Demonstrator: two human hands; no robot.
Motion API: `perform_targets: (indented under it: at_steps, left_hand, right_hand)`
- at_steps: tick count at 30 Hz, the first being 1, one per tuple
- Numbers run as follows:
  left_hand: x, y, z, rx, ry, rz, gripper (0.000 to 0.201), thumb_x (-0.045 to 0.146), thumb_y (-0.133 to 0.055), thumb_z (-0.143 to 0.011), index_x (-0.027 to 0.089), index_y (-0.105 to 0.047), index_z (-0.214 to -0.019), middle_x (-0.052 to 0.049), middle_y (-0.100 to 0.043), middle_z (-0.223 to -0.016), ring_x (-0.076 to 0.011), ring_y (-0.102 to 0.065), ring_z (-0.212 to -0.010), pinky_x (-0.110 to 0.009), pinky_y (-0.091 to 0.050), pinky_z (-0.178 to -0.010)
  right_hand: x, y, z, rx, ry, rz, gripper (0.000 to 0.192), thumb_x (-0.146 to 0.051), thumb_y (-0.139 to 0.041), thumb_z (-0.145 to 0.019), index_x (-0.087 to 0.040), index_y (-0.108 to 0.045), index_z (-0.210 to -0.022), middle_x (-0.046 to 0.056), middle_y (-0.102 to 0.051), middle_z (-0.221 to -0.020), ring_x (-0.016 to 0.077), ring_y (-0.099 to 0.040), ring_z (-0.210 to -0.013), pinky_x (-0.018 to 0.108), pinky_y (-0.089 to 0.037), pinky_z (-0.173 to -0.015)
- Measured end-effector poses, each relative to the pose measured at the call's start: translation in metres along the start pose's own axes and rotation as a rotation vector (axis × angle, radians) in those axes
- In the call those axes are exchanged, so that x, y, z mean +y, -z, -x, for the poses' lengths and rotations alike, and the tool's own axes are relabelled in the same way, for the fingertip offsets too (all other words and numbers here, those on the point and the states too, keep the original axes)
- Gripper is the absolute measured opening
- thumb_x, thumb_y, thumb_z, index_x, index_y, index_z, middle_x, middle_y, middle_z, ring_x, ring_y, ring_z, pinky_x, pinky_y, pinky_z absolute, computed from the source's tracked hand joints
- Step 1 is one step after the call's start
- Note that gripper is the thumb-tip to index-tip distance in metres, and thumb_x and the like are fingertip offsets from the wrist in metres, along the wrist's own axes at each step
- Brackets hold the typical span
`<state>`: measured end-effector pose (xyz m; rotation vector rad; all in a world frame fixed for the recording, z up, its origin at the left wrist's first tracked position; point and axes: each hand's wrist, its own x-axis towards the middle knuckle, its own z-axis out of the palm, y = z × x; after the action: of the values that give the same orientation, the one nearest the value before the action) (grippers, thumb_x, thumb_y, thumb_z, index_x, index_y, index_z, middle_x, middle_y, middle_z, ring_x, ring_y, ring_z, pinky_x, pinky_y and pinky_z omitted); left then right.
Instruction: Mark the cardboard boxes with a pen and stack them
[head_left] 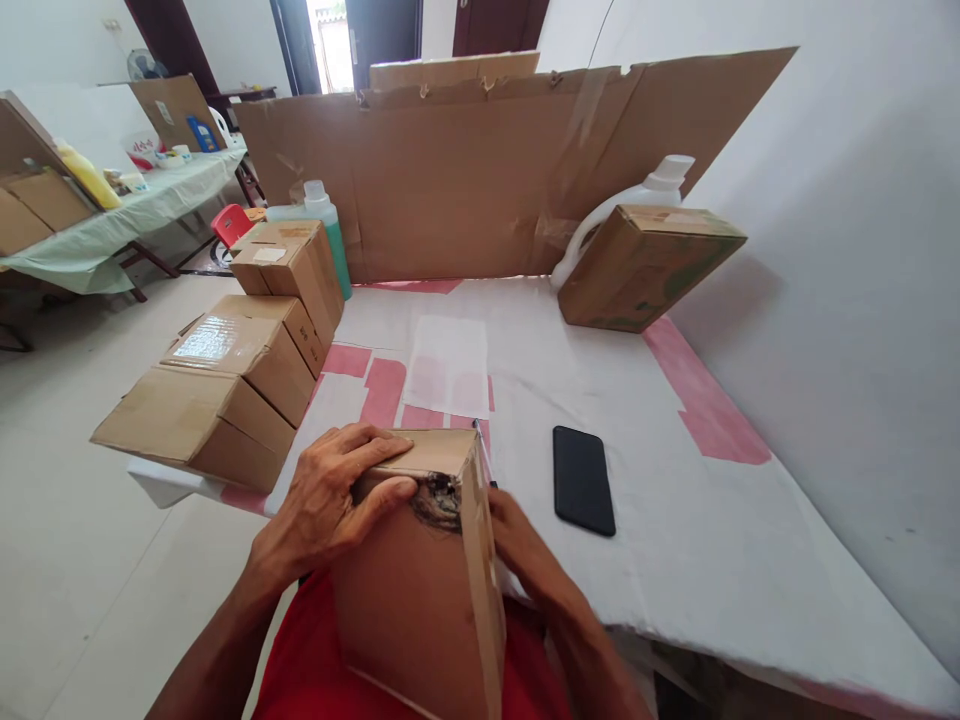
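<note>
A cardboard box stands tilted over my lap, at the table's near edge. Black scribbled marks surround a dark, torn-looking patch near its upper right corner. My left hand grips the box's upper left, its thumb on the marked face and its fingers over the top. On the far right side of the box, my right hand is closed and partly hidden. A slender, dark object pokes up behind the box edge close to that hand; its kind does not show.
A black phone lies right of the box on the white cloth. Several cardboard boxes line the left edge, beside a green bottle. Another box leans against a white jug before a tall cardboard panel.
</note>
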<state>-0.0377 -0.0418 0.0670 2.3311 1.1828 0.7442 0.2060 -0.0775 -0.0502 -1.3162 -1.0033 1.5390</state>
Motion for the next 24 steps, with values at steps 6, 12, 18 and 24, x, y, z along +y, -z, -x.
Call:
perform_targets:
  at_steps: [6,12,18,24]
  left_hand:
    - [0.020,-0.027,-0.028,-0.050,-0.010,-0.292,0.043,0.057,-0.049,-0.103,0.024,-0.075,-0.113,-0.005,-0.074,-0.100,-0.0243,-0.068,-0.088,-0.039,-0.050,-0.083]
    - [0.035,-0.042,-0.032,-0.030,-0.039,-0.502,0.047,0.057,-0.044,-0.104,0.022,-0.074,-0.107,-0.007,-0.074,-0.098,-0.0249,-0.066,-0.083,-0.039,-0.048,-0.076]
    - [0.044,-0.039,-0.027,-0.021,-0.072,-0.544,0.046,0.055,-0.043,-0.105,0.020,-0.073,-0.110,-0.007,-0.074,-0.101,-0.0269,-0.066,-0.085,-0.041,-0.049,-0.079]
    - [0.049,-0.037,-0.027,-0.023,-0.068,-0.535,0.040,0.053,-0.050,-0.103,0.021,-0.073,-0.109,-0.007,-0.074,-0.102,-0.0273,-0.068,-0.087,-0.042,-0.048,-0.079]
  right_hand:
    - [-0.054,-0.001,0.029,0.199,0.276,-0.003,0.059,-0.063,-0.066,-0.088,-0.030,-0.061,-0.137,0.010,-0.062,-0.146,0.0342,-0.055,-0.137,0.045,-0.055,-0.101]
    - [-0.063,-0.013,0.032,0.217,0.278,0.153,0.047,-0.045,-0.063,-0.089,-0.028,-0.062,-0.132,0.007,-0.061,-0.144,0.0279,-0.059,-0.131,0.045,-0.050,-0.109]
    - [-0.071,-0.007,0.031,0.213,0.286,0.230,0.037,-0.039,-0.056,-0.089,-0.024,-0.064,-0.122,0.008,-0.066,-0.134,0.0249,-0.062,-0.124,0.038,-0.056,-0.097]
    - [-0.082,-0.023,0.029,0.428,0.364,0.470,0.034,-0.020,-0.043,-0.081,-0.019,-0.064,-0.107,0.011,-0.072,-0.112,0.0248,-0.068,-0.100,0.043,-0.056,-0.092]
